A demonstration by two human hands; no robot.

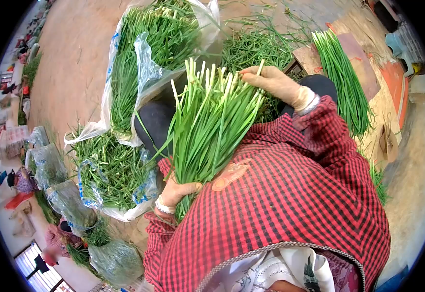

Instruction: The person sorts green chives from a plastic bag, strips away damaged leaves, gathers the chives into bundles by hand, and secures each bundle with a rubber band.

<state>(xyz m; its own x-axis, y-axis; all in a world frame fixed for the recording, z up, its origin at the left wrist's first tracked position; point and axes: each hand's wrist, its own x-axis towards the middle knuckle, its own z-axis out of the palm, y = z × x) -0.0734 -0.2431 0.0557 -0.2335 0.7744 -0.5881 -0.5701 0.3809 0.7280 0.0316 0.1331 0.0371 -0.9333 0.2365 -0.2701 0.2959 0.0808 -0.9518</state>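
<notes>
A large bunch of green leafy stalks (207, 121) with white ends lies over my lap, its white ends pointing away from me. Gloved, my left hand (176, 191) is wrapped round the lower, leafy part of the bunch. At the upper right edge of the bunch, my right hand (274, 85), also gloved, pinches one stalk near its pale end between thumb and fingers. Beyond the bunch, an open plastic bag (106, 104) holds more long green stalks. Loose green leaves (256, 51) are heaped on the floor ahead.
A neat bundle of stalks (341, 80) lies on boards at the right. Left of my lap, a second bag (120, 212) holds loose greens. Wrapped plastic bags (71, 207) line the far left, where a person (54, 241) is near them. Bare floor (71, 63) shows at upper left.
</notes>
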